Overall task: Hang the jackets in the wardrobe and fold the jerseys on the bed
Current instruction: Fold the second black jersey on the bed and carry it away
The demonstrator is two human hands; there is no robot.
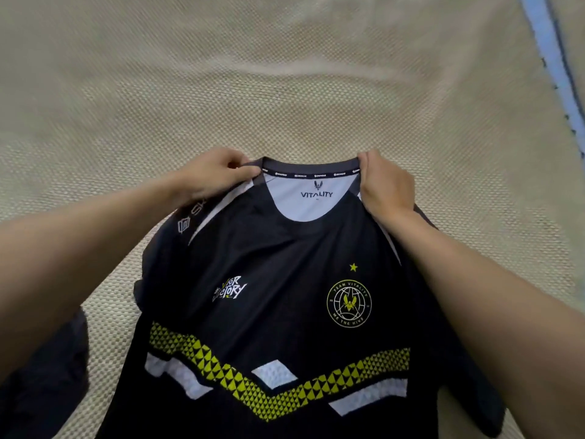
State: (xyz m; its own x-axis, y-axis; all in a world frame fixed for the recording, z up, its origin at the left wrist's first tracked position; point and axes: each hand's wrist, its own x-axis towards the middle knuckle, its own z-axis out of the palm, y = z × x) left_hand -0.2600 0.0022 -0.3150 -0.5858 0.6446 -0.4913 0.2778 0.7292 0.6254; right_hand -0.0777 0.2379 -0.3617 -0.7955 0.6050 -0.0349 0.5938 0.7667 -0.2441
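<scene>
A black jersey (285, 280) with a yellow and white chevron band, a round yellow crest and a white inner collar label lies front side up on the beige textured bed cover (285, 90). My left hand (215, 175) pinches the jersey's left shoulder right beside the collar. On the other side of the collar, my right hand (384, 182) grips the right shoulder. Both forearms reach in from the lower corners. The jersey's hem runs out of the bottom of the view.
More dark cloth (41, 381) lies at the lower left, partly under my left forearm; I cannot tell what it is. A light blue strip of fabric (554, 68) runs along the bed's right edge. Beige cover stretches beyond the jersey.
</scene>
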